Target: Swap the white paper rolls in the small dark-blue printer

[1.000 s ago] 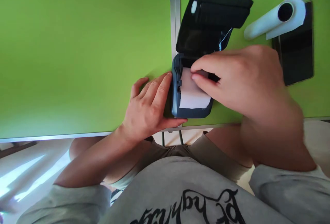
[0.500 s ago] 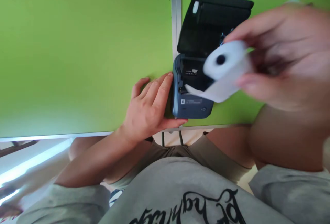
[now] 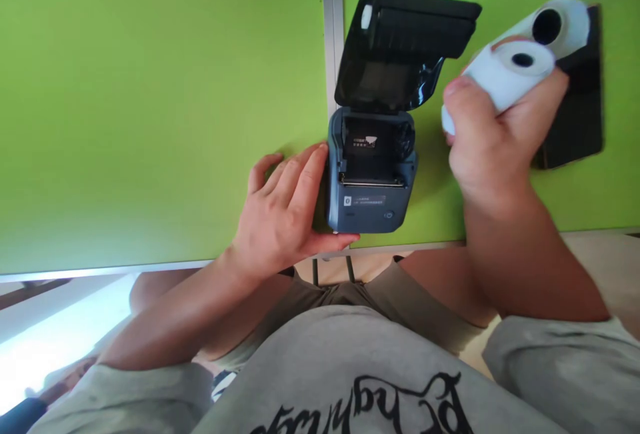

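Note:
A dark blue-grey label printer [image 3: 370, 211] lies on the green table with its black lid [image 3: 400, 54] swung up and back. Its paper bay shows no roll inside. My left hand [image 3: 287, 211] holds the printer by its left side, fingers along that edge and thumb around the front corner. To the right of the printer, my right hand [image 3: 500, 127] is closed around a white paper roll [image 3: 510, 81], its dark core hole facing up. The roll is held above the table, and its loose paper end cannot be clearly made out.
Behind my right hand lies another white roll [image 3: 573, 27] with a wider dark core. Next to it is a flat black device [image 3: 580, 107], partly covered. A grey metal seam [image 3: 333, 27] divides the table, and the front edge runs close to my lap.
My right hand has moved the paper roll right, away from above the printer bay, and turned it. The second roll and black device now show. My left hand stays at the printer.

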Motion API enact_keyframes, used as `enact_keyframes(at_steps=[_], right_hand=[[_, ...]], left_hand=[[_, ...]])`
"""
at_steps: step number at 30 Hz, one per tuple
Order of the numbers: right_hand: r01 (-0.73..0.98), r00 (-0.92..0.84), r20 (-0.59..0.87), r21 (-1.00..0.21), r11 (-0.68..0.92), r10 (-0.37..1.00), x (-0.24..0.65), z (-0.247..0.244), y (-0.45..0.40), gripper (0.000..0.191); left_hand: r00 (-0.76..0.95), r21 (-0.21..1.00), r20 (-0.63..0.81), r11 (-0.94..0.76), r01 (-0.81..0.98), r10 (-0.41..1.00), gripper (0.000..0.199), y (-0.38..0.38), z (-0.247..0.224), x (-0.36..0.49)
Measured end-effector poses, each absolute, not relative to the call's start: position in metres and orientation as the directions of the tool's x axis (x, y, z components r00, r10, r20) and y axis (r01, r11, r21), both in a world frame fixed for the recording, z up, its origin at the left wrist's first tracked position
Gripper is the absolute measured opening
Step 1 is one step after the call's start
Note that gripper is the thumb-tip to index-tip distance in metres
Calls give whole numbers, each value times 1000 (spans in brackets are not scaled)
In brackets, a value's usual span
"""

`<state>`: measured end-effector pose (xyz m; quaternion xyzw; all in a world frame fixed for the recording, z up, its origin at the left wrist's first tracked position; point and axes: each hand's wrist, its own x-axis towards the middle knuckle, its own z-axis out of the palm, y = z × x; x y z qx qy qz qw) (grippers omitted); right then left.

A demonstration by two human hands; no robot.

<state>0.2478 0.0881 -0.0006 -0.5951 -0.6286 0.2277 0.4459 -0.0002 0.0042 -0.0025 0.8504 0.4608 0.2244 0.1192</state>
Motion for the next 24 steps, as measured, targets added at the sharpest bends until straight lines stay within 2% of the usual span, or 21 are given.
enact_keyframes(at_steps=[3, 7, 11, 13, 16, 18, 24], right_hand=[[641, 99, 441, -714, 281, 892, 254, 0, 86, 35], [686, 66, 403, -682, 251, 913, 252, 3, 89, 30], [694, 55, 413, -670, 263, 909, 252, 4, 93, 37], [718, 55, 454, -636, 281, 889, 255, 2, 94, 36], [774, 13, 495, -555, 305, 869, 260, -2, 96, 23], [794, -18, 478, -527, 304, 878, 262, -3, 96, 26], [763, -32, 434, -571, 302, 900, 256, 1, 93, 33]], left_hand=[[473, 401, 266, -543, 738, 840, 102, 4, -3, -1], [474, 407, 262, -542, 735, 840, 107, 4, -3, -1], [476, 409, 266, -545, 732, 838, 109, 3, -4, -2], [478, 410, 265, -547, 730, 837, 109, 3, -5, -2], [474, 411, 268, -545, 731, 839, 105, 4, -5, -2], [471, 411, 274, -545, 731, 839, 103, 4, -5, -1], [464, 427, 283, -543, 723, 840, 101, 4, -4, 0]])
